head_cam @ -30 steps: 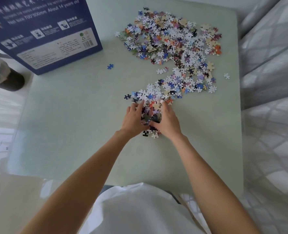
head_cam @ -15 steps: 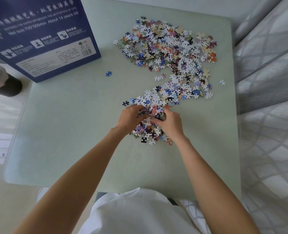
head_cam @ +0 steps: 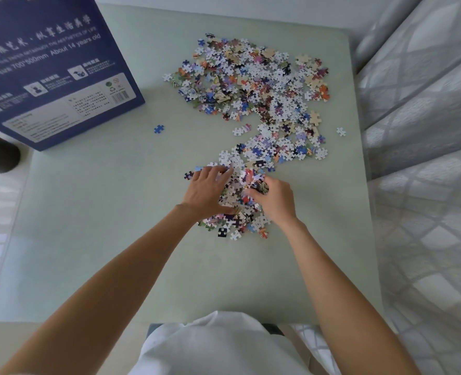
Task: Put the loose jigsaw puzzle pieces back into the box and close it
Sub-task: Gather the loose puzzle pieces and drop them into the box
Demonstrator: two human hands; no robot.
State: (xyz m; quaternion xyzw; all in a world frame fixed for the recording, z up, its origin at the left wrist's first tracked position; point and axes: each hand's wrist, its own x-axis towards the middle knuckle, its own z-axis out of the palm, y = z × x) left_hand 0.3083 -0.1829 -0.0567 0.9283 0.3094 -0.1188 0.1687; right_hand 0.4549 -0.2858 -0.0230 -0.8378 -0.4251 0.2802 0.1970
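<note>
A big spread of loose jigsaw pieces (head_cam: 256, 85) covers the far right of the pale green table (head_cam: 102, 226). A smaller heap of pieces (head_cam: 237, 212) lies near the middle, between my hands. My left hand (head_cam: 206, 192) lies on the heap's left side, its fingers spread over the pieces. My right hand (head_cam: 274, 198) has its fingers curled round a clump of pieces on the heap's right side. The dark blue puzzle box (head_cam: 51, 69) stands at the far left corner. A single blue piece (head_cam: 158, 129) lies apart, near the box.
One white piece (head_cam: 341, 131) lies alone near the table's right edge. A dark round base (head_cam: 1, 158) sits on the floor left of the table. Sheer grey curtain (head_cam: 426, 158) hangs along the right side. My white shirt (head_cam: 218, 345) is at the near edge.
Both hands have dragged a clump of pieces toward me out of the big spread, so a small heap now lies under and behind them. The hands have spread slightly apart.
</note>
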